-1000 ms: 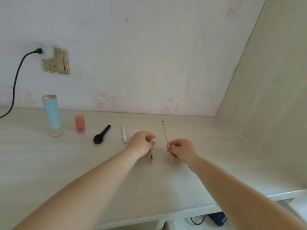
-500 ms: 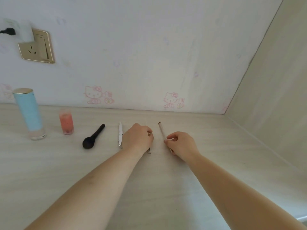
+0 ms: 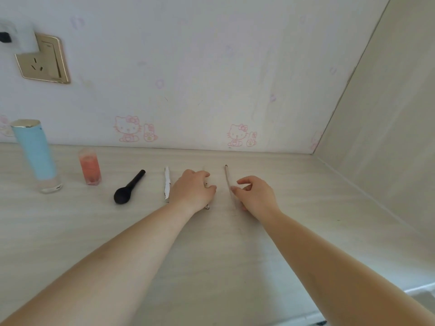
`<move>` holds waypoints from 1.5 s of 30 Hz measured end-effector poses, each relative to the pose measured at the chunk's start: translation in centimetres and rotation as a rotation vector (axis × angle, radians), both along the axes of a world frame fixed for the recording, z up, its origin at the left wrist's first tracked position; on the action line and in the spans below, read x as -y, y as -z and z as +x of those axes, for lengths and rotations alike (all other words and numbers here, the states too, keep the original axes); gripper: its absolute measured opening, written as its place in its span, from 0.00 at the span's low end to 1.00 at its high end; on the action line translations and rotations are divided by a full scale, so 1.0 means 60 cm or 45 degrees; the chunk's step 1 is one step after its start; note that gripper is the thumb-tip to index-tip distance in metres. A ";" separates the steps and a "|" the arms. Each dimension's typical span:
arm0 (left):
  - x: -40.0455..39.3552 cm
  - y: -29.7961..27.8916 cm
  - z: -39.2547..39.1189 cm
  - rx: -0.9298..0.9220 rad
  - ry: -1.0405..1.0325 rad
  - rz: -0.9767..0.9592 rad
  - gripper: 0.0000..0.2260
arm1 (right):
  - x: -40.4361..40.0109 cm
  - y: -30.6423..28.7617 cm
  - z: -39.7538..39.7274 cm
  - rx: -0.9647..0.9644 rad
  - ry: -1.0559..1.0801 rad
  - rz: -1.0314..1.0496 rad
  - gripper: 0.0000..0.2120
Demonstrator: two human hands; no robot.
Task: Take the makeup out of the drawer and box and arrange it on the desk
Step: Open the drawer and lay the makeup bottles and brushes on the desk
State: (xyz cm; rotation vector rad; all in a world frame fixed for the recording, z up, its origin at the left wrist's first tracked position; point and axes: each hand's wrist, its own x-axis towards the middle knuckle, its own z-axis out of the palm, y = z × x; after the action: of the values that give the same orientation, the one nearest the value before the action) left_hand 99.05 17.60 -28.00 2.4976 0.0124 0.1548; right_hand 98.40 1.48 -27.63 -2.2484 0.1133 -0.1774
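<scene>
A thin pencil-like stick [image 3: 227,178] was seen lying flat on the pale wood surface [image 3: 70,231], pointing toward twelve o'clock, its near end covered by the right hand [image 3: 255,196]. That hand's fingers [image 3: 244,180] were loosely curled and spread above the stick; whether they were touching it could not be told. At nine o'clock from the stick, the left hand [image 3: 191,190] was curled over a second slim item [image 3: 207,207], of which only a small metallic tip at the near end and a speck by the fingers were visible; a grip was suggested but could not be confirmed. Just beside that hand, further toward nine o'clock, a white pen-shaped stick [image 3: 167,183] was laid flat, then a black brush [image 3: 129,190] with its head nearest the viewer, then a small upright bottle of pink-orange liquid [image 3: 90,169], and at the far left a tall pale-blue tube [image 3: 35,154] with a gold cap, standing upright. Behind the row, a wall with cartoon cat prints [image 3: 128,129] was shown, and at ten o'clock a gold socket plate [image 3: 42,60] with a white plug [image 3: 18,37] partly cut off by the frame edge. A side panel [image 3: 388,125] closed the right.
</scene>
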 end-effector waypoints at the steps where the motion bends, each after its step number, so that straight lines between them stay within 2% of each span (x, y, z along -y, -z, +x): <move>1: 0.000 -0.001 -0.006 -0.021 0.010 -0.066 0.23 | 0.001 -0.003 -0.009 0.018 0.004 0.048 0.11; 4: 0.008 -0.003 -0.043 0.032 0.036 -0.216 0.24 | 0.010 -0.009 -0.048 0.053 -0.014 0.119 0.12; 8: 0.029 -0.011 -0.112 0.191 0.169 -0.273 0.23 | 0.043 -0.020 -0.120 0.057 -0.069 0.195 0.12; 12: 0.069 -0.035 -0.187 0.237 0.324 -0.406 0.21 | 0.092 -0.033 -0.196 0.084 -0.122 0.085 0.10; 16: 0.134 -0.045 -0.287 0.178 0.547 -0.483 0.20 | 0.162 -0.035 -0.310 0.057 -0.146 -0.037 0.10; 24: 0.251 -0.001 -0.478 -0.114 1.077 -0.404 0.17 | 0.330 0.004 -0.542 -0.101 -0.146 -0.389 0.14; 27: 0.279 0.021 -0.531 -0.212 1.228 -0.345 0.18 | 0.374 0.014 -0.618 -0.171 -0.213 -0.434 0.15; 31: 0.306 0.045 -0.583 -0.388 1.365 -0.290 0.20 | 0.425 0.028 -0.697 -0.207 -0.263 -0.622 0.14; 32: 0.311 0.051 -0.593 -0.431 1.402 -0.261 0.20 | 0.434 0.030 -0.713 -0.233 -0.289 -0.665 0.15; 36: 0.322 0.069 -0.616 -0.567 1.522 -0.130 0.26 | 0.455 0.042 -0.750 -0.288 -0.391 -0.899 0.32; 42: 0.321 0.080 -0.632 -0.426 1.581 -0.020 0.25 | 0.454 0.077 -0.760 -0.008 -0.356 -1.074 0.25; 45: 0.321 0.081 -0.632 -0.380 1.569 -0.023 0.24 | 0.454 0.077 -0.756 0.046 -0.383 -1.125 0.23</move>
State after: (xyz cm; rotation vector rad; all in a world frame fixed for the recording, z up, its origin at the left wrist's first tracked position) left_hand 61.14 -1.63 -32.85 2.0544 -1.3243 -0.7071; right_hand 53.06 -25.74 -32.23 -3.0950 -0.3991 -0.1139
